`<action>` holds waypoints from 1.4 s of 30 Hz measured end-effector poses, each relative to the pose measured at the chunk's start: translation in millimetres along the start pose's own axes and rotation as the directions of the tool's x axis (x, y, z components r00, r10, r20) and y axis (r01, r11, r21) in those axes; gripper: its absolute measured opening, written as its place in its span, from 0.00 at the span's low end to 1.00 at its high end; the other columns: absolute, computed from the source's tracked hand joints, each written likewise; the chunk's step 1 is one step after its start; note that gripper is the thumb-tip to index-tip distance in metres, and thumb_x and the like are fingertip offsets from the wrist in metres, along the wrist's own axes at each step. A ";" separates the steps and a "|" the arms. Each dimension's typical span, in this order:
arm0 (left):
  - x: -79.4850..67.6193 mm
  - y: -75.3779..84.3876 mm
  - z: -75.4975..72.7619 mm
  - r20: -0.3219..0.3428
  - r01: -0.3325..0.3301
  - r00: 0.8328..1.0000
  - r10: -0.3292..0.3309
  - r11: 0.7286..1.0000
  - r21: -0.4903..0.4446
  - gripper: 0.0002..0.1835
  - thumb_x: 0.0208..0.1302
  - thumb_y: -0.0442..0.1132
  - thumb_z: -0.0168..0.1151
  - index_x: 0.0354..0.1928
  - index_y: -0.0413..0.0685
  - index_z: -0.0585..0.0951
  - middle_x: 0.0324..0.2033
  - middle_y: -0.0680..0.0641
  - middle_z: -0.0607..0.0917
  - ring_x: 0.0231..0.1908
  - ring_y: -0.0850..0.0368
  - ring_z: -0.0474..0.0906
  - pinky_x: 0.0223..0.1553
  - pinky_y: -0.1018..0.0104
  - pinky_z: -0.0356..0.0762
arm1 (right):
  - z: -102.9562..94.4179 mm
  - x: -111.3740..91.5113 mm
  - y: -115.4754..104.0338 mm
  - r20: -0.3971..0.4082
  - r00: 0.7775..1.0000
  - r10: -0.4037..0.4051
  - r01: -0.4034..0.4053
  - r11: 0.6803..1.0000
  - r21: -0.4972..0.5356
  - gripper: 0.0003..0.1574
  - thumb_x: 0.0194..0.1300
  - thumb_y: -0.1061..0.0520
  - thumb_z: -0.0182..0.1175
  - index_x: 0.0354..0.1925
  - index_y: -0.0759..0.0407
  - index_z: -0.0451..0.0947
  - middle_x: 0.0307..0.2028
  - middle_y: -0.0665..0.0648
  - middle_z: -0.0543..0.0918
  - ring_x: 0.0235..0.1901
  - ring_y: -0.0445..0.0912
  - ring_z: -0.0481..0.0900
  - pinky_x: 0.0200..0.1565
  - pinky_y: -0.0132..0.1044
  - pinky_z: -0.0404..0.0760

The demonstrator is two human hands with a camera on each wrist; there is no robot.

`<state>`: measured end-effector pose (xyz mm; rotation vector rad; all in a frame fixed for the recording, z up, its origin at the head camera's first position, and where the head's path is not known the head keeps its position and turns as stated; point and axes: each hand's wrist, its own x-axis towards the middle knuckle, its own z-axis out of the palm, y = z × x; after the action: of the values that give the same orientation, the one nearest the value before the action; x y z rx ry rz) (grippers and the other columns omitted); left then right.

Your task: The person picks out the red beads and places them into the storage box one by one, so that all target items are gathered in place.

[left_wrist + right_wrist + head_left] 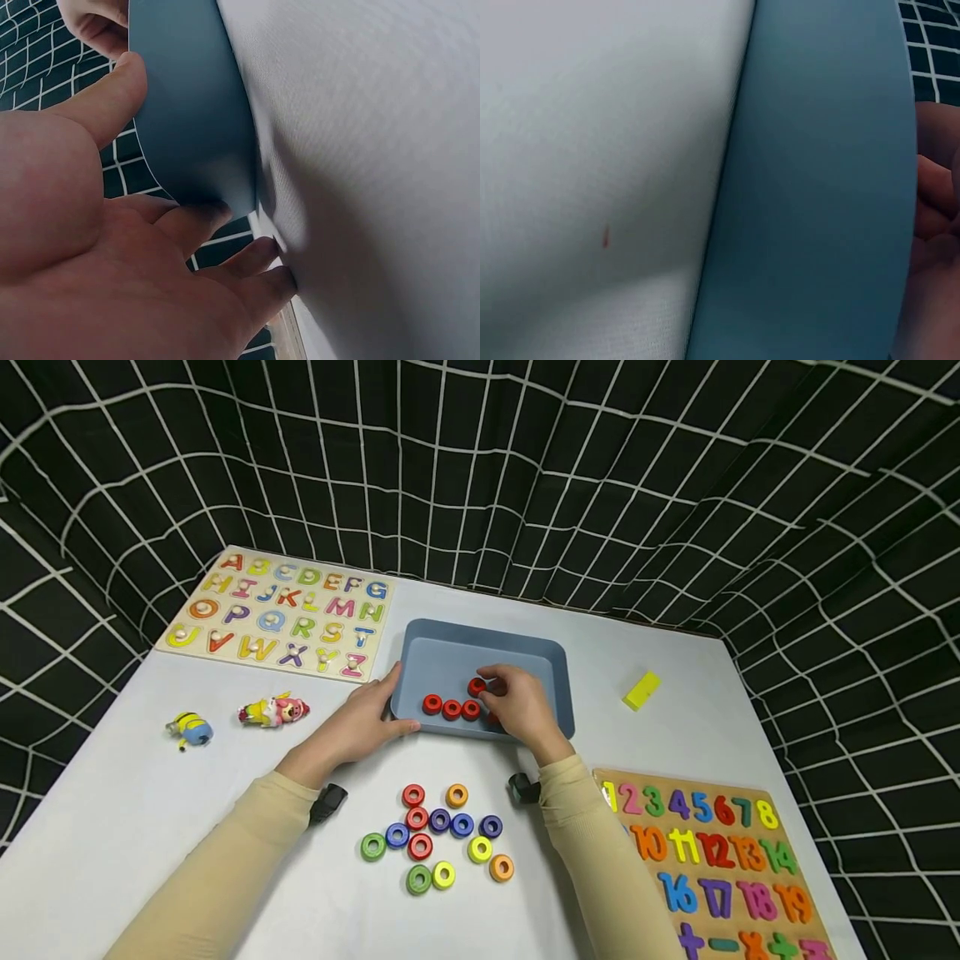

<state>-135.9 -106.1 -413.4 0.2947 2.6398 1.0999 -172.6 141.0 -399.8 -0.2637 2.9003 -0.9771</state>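
Red rings [451, 707]: row of three along the near inside wall of the tray, centre of the head view; a fourth [477, 687] sits just behind them under the right fingertips; maybe one more hidden under that hand, cannot tell.
Blue tray [480, 647]: shallow plastic bin, centre of frame, on the white table [112, 810]; only red rings inside.
Right hand [521, 703]: reaches over the tray's near edge, fingers curled round the fourth red ring, which looks pinched at the tips; right wrist view shows only tray wall [817, 187] and a sliver of fingers.
Left hand [367, 720]: steadies the tray's left near corner, thumb over the rim, fingers spread fairly straight against the outer wall; left wrist view confirms this [112, 90], nothing gripped in the palm.
Loose ring pile [438, 839]: lower centre, near the tray, between the forearms; mixed colours, with three red ones [416, 818] among them.
Progress, judged: red rings partly collected; four or so in, three red left in the pile, other colours untouched.
Alphabet puzzle [281, 614]: upper left.
Number puzzle [712, 860]: lower right.
Two small figures [232, 720]: left of frame.
Yellow block [642, 690]: right of tray.
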 end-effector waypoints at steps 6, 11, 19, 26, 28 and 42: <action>-0.6 0.7 0.1 0.004 0.009 1.000 -0.009 1.000 -0.005 0.53 0.62 0.53 0.64 0.77 0.49 0.40 0.74 0.40 0.55 0.73 0.40 0.51 0.72 0.43 0.51 | -2.2 -10.1 -10.6 -0.024 0.997 -0.067 0.069 0.996 0.065 0.20 0.61 0.59 0.65 0.53 0.52 0.81 0.44 0.54 0.86 0.41 0.45 0.84 0.44 0.40 0.82; -0.3 1.0 -0.8 0.008 0.007 1.000 -0.007 1.000 0.002 0.53 0.62 0.54 0.64 0.77 0.49 0.40 0.75 0.40 0.54 0.73 0.39 0.51 0.72 0.42 0.51 | -5.5 -26.2 -25.4 -0.044 0.979 -0.201 0.205 0.970 0.129 0.17 0.61 0.60 0.65 0.50 0.53 0.82 0.43 0.56 0.86 0.41 0.44 0.83 0.45 0.44 0.82; -0.2 -1.7 -1.0 0.001 -0.005 1.000 0.005 0.999 0.034 0.53 0.62 0.54 0.64 0.77 0.47 0.40 0.73 0.37 0.56 0.72 0.38 0.53 0.70 0.40 0.54 | 8.8 -58.5 -45.1 0.354 0.863 -0.359 0.343 0.933 0.111 0.17 0.62 0.60 0.64 0.51 0.53 0.81 0.47 0.51 0.84 0.45 0.40 0.81 0.52 0.37 0.80; -1.1 -0.2 -1.3 0.012 0.013 1.000 -0.014 0.999 0.044 0.53 0.62 0.55 0.63 0.77 0.49 0.40 0.73 0.36 0.56 0.73 0.38 0.51 0.71 0.40 0.53 | 25.6 -70.3 -49.6 0.596 0.653 -0.468 0.564 0.825 0.029 0.29 0.62 0.65 0.62 0.60 0.47 0.77 0.59 0.43 0.79 0.63 0.36 0.72 0.66 0.30 0.68; -1.1 -0.3 -1.2 0.015 0.017 1.000 -0.018 0.999 0.046 0.53 0.62 0.55 0.63 0.77 0.49 0.40 0.73 0.36 0.55 0.73 0.37 0.51 0.70 0.40 0.53 | 28.2 -71.6 -49.8 0.603 0.630 -0.489 0.604 0.797 0.016 0.28 0.61 0.66 0.61 0.58 0.47 0.78 0.57 0.43 0.80 0.61 0.36 0.73 0.65 0.29 0.69; -0.2 -1.2 -0.3 0.005 0.012 1.000 -0.012 0.999 0.042 0.53 0.62 0.55 0.63 0.77 0.48 0.40 0.73 0.36 0.56 0.72 0.37 0.52 0.70 0.40 0.54 | 6.7 -70.0 -45.9 0.403 0.854 -0.328 0.365 0.931 -0.016 0.20 0.59 0.57 0.67 0.51 0.54 0.80 0.45 0.47 0.84 0.42 0.38 0.80 0.48 0.35 0.82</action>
<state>-136.0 -107.2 -414.0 0.2888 2.6592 1.0402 -96.5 114.0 -376.6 -0.9071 2.5673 -0.7179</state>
